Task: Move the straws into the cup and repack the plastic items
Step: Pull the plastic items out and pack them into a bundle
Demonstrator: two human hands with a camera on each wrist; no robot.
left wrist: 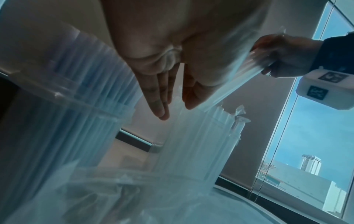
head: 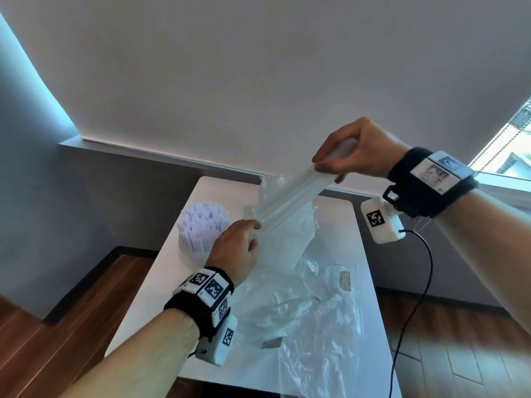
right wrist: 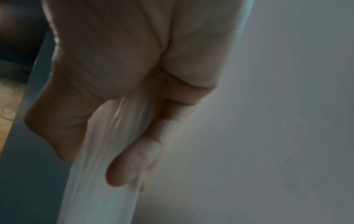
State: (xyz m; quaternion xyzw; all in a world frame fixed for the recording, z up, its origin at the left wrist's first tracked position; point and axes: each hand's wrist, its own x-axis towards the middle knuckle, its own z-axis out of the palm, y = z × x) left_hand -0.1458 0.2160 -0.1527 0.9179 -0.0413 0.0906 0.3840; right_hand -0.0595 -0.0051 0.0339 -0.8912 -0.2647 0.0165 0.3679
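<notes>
My right hand (head: 344, 156) (left wrist: 283, 54) (right wrist: 91, 166) grips the top of a bundle of clear straws (head: 293, 193) (left wrist: 239, 75) (right wrist: 99, 189), raised above the table. The bundle slants down-left into a crinkled clear plastic bag (head: 287, 225). My left hand (head: 250, 234) (left wrist: 176, 110) sits at the bag's mouth, fingers straight and thumb apart, touching the plastic by the straws' lower ends. In the left wrist view more clear straws (left wrist: 203, 144) stand upright below the fingers. A clear cup packed with pale lilac straws (head: 201, 228) (left wrist: 67, 98) stands left of my left hand.
The white table (head: 161, 297) is narrow, with wooden floor on both sides. Loose clear plastic bags (head: 310, 311) cover its near right part. A black cable (head: 425, 282) hangs from my right wrist beside the table edge. A grey wall and a window (head: 511, 145) lie behind.
</notes>
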